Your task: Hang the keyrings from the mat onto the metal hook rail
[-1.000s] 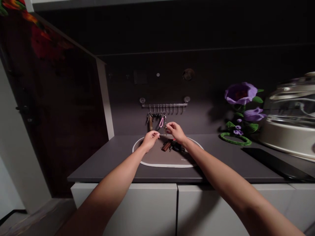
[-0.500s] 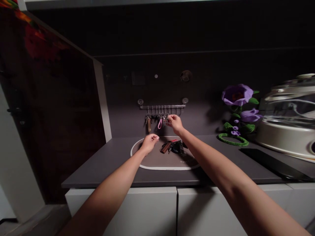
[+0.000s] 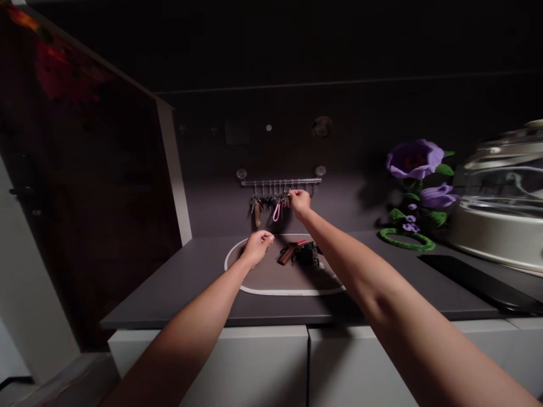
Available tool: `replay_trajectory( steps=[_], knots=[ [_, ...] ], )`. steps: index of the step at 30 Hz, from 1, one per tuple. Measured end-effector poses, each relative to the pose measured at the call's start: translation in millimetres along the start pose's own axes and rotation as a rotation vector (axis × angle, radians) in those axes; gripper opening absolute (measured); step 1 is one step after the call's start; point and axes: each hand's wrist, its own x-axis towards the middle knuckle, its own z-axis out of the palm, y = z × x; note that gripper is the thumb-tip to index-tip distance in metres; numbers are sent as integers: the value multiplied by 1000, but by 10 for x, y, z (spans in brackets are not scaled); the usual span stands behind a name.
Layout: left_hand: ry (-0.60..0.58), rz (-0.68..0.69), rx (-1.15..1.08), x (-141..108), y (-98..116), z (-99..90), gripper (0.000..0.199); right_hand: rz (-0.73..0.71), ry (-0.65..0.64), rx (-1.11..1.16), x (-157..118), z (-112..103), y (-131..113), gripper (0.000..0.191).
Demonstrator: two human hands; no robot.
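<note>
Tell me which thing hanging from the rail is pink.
The looped strap, between the brown fob and the right hand; only it shows pink among the hanging keys.

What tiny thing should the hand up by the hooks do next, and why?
Maybe the right hand should gently nudge its keys toward the clear hook rail. Its fingers look pinched on them right by the rail, close to other hanging keys, and I can't see whether they are hooked on yet.
</note>
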Motion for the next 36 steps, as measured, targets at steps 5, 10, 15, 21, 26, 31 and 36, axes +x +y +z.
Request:
replay_trajectory(
  steps=[5, 10, 15, 21, 26, 31, 36],
  knots=[
    [4, -10, -21, 21, -37, 5, 21, 91, 71, 23, 19, 49, 14, 22],
    [5, -33, -28, 22, -36, -1, 23, 84, 70, 19, -2, 53, 80, 20],
    [6, -46, -37, 10, -2, -4, 18, 125, 53, 80, -71, 17, 117, 16],
    [15, -55, -38, -7, 33, -5, 15, 143, 13, 159, -120, -20, 129, 14],
    [15, -54, -28, -4, 16, -9, 16, 171, -32, 248, -170, -46, 77, 8],
    [20, -56, -22, -16, 35, -14, 15, 237, -110, 341, -264, -115, -10, 3],
    [28, -57, -28, -31, 62, -32, 15, 280, -166, 300, -387, -243, -65, 3]
  ],
)
